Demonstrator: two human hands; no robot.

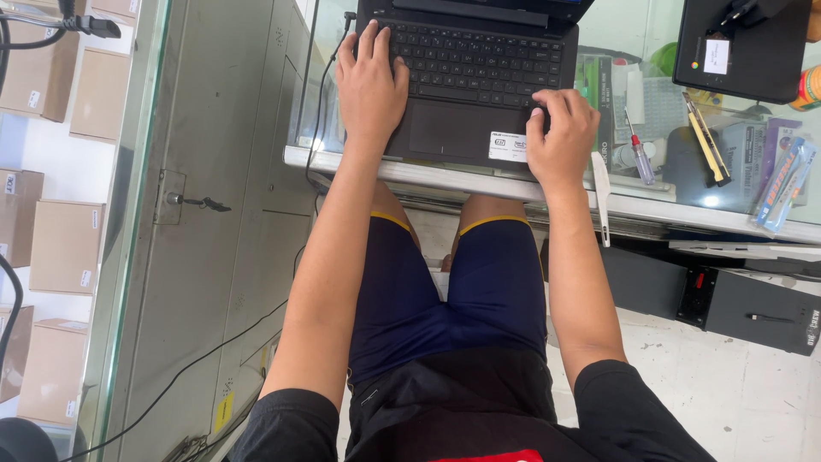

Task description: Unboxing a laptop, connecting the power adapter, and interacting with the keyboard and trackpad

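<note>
Black laptop (470,77) under both hands, long axis L-R | L hand (370,85) flat, fingers spread on keys | R hand (560,137) curled at front corner (empty).

White sticker (507,146) on laptop palm rest; white label (716,56) on black device; brown cartons (64,246) stacked left.

Glass counter (479,181) with a metal front edge. Open black laptop (479,85) at the near edge, toward the left end, with both hands resting on it. Just right of it, a white flat tool (601,197) overhanging the near edge, then a red-handled screwdriver (640,154) and a yellow-and-black tool (706,141). Closed black device (744,47) toward the far right.
</note>
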